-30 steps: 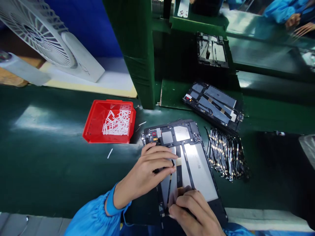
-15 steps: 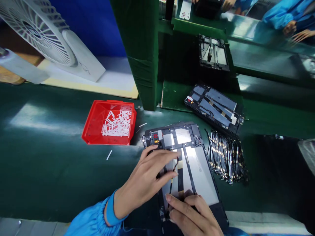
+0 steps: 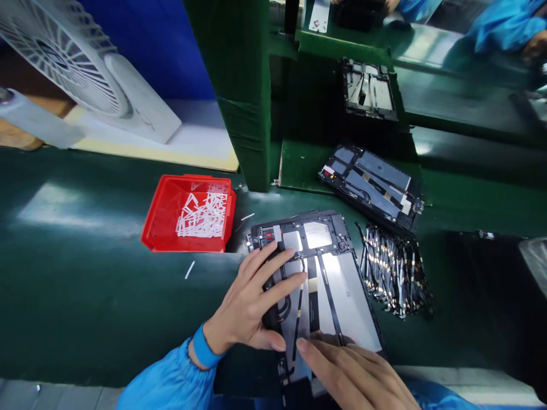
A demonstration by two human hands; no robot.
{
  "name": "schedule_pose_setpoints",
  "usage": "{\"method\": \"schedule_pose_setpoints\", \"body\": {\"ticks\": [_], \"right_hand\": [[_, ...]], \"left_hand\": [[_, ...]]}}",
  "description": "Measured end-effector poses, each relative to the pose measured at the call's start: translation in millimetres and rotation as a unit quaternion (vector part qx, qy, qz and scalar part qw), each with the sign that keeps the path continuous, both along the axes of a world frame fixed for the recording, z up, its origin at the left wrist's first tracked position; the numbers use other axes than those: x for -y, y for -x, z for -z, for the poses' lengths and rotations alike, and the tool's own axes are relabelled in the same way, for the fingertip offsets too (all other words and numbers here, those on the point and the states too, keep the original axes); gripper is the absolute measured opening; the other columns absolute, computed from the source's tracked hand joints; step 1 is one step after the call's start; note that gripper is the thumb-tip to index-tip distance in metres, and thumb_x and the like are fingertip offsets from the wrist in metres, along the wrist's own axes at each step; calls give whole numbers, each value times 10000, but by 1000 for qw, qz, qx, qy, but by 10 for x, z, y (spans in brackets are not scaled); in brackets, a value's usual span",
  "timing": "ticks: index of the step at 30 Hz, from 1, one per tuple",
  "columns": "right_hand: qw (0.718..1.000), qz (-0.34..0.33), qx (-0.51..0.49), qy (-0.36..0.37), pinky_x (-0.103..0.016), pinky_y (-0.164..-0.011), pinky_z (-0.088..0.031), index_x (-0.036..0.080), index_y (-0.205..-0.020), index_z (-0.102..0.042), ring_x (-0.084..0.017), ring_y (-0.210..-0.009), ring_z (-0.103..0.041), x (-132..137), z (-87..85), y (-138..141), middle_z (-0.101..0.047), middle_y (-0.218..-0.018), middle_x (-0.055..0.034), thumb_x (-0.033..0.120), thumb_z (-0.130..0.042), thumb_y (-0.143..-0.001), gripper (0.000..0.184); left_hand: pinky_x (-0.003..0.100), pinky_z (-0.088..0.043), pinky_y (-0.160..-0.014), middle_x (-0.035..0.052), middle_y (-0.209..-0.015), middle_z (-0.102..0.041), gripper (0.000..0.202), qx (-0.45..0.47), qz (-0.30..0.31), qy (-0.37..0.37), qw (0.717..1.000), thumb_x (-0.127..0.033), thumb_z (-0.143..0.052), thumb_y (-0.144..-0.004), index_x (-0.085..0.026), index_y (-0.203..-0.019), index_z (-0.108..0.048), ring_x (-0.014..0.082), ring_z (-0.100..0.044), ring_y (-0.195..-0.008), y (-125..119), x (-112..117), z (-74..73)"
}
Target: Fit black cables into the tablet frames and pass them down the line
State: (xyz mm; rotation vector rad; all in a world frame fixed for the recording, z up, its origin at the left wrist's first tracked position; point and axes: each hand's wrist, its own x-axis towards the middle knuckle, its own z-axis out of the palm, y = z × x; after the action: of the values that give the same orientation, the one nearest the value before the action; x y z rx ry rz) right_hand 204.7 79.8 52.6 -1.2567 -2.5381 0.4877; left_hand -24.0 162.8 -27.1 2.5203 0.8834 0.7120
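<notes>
An opened tablet frame (image 3: pixel 337 267) with grey battery panels and dark flat cables lies on the green bench before me. My left hand (image 3: pixel 252 302) rests on its left half, fingers stretched flat and pressing a thin black flex cable (image 3: pixel 299 307) onto the panel. My right hand (image 3: pixel 354 373) lies at the frame's near end, fingers extended flat along the surface. Neither hand grips anything I can see.
A red bin (image 3: pixel 162 222) of white paper strips stands left of the frame. A pile of flex cables (image 3: pixel 395 270) lies to its right, a second opened tablet (image 3: pixel 371 185) behind, a third (image 3: pixel 367 88) on the raised shelf. A white fan (image 3: pixel 64 57) stands far left. Another person's blue sleeve (image 3: pixel 504 25) is top right.
My left hand has spread flat and slid toward the frame's top-left corner. My right hand uncurled from a pinch to flat fingers and drew back toward me.
</notes>
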Motion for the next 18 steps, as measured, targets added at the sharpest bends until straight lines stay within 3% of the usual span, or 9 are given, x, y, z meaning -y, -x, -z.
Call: {"method": "schedule_pose_setpoints", "body": {"ticks": [3, 8, 10, 12, 13, 15, 17, 18], "right_hand": [[995, -52, 66, -61, -242, -610, -575, 105, -1266, -603, -152, -775, -732, 32, 21, 61, -628, -1281, -87, 439, -137, -1047, 613], [987, -70, 71, -124, -176, -477, -481, 184, -1153, -675, -64, -467, -611, 276, 158, 213, -693, -1168, -41, 287, -433, -1014, 297], [987, -63, 66, -130, -183, -472, -486, 182, -1145, -679, -62, -446, -592, 358, 178, 197, -685, -1190, -36, 262, -398, -1019, 318], [990, -46, 49, -124, -189, -520, -526, 167, -1175, -665, -79, -514, -636, 404, 183, 93, -675, -1219, -49, 252, -329, -1029, 376], [992, -13, 35, -117, -199, -575, -557, 158, -1204, -650, -104, -599, -677, 417, 185, 7, -675, -1223, -66, 292, -334, -1027, 386], [988, 121, 4, -93, -228, -681, -596, 135, -1287, -594, -175, -808, -720, 431, 208, -213, -674, -1204, -117, 411, -422, -993, 438], [961, 268, -36, -49, -219, -700, -603, 140, -1337, -552, -209, -909, -714, 443, 265, -442, -665, -1139, -136, 462, -540, -931, 518], [950, 306, -60, -19, -197, -688, -599, 159, -1337, -556, -203, -922, -713, 451, 306, -541, -653, -1119, -127, 439, -578, -914, 508]], "left_hand": [[537, -110, -1153, 128, -1554, -322, 809, 4, -10, 8, 1000, -725, -95, -894, -234, -1396, -497, 367, -185, -1454, -36, -14, -5], [554, -119, -1150, 82, -1555, -335, 613, -4, -30, 5, 1000, -566, -153, -969, -284, -1371, -521, 336, -192, -1460, -35, -12, -44], [557, -114, -1162, 34, -1604, -231, 532, 1, -45, 10, 999, -516, -208, -982, -322, -1391, -489, 327, -168, -1472, -52, 22, -46], [549, -120, -1181, 4, -1639, -79, 516, 54, -101, 36, 993, -509, -243, -987, -336, -1450, -392, 323, -122, -1487, -102, 140, -31], [537, -129, -1193, 6, -1643, -19, 543, 103, -144, 62, 982, -529, -235, -986, -326, -1483, -324, 317, -101, -1493, -140, 237, -16], [492, -155, -1213, 55, -1634, -104, 615, 207, -257, 135, 934, -535, -225, -987, -261, -1534, -163, 284, -124, -1495, -238, 489, 35], [461, -187, -1218, 49, -1625, -163, 588, 247, -323, 229, 884, -474, -164, -1002, -249, -1543, -116, 259, -168, -1487, -342, 758, 117], [459, -184, -1220, 34, -1621, -184, 571, 240, -340, 255, 873, -452, -152, -1003, -258, -1540, -142, 257, -173, -1485, -386, 871, 170]]}}
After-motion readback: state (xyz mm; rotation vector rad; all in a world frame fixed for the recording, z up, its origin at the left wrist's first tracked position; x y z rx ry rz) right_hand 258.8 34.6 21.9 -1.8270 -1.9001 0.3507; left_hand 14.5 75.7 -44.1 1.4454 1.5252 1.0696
